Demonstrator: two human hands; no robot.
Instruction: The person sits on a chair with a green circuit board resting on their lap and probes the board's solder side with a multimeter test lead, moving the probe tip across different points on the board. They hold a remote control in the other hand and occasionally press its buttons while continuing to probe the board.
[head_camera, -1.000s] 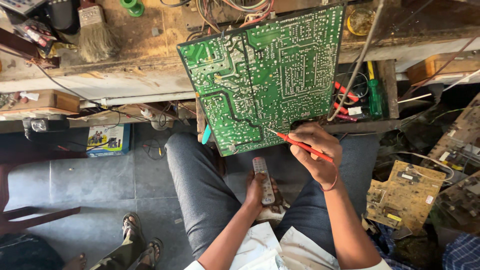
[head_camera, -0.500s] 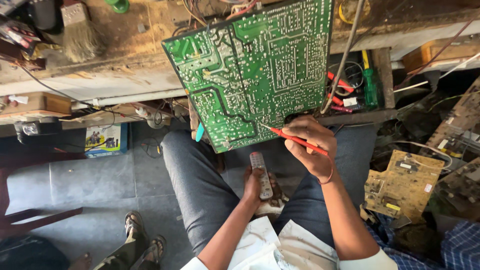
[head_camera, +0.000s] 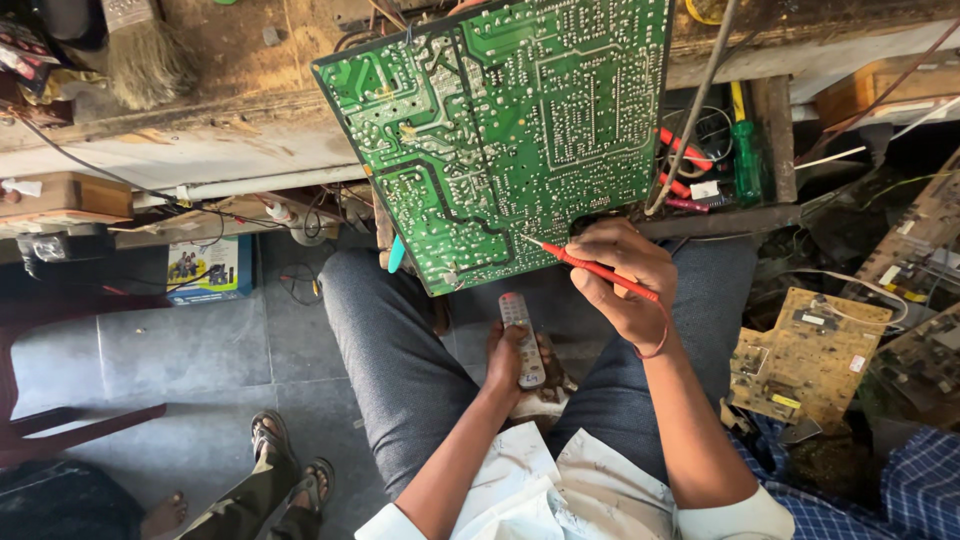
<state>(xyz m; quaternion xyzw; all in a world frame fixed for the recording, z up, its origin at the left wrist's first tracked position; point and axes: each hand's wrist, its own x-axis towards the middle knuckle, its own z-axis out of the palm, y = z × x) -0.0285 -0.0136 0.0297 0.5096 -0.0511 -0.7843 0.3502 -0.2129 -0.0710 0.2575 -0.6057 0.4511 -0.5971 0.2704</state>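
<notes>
Head view: the right hand (head_camera: 625, 290) is clamped on a red probe (head_camera: 595, 268), its tip touching the lower edge of the green circuit board (head_camera: 500, 130) propped against the bench (head_camera: 200, 150). The left hand (head_camera: 505, 355) grips a grey remote (head_camera: 522, 338) between the knees. Probing looks underway, not finished.

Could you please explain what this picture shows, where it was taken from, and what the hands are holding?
The view comes from a camera worn on a seated person's head, looking down at their lap and a cluttered wooden workbench. A large green printed circuit board leans against the bench edge, solder side facing the camera. The right hand holds a thin red probe, its tip touching the board's lower edge. The left hand grips a slim grey remote control between the knees. A yellowish circuit board lies at right; another person's sandalled feet show below.
</notes>
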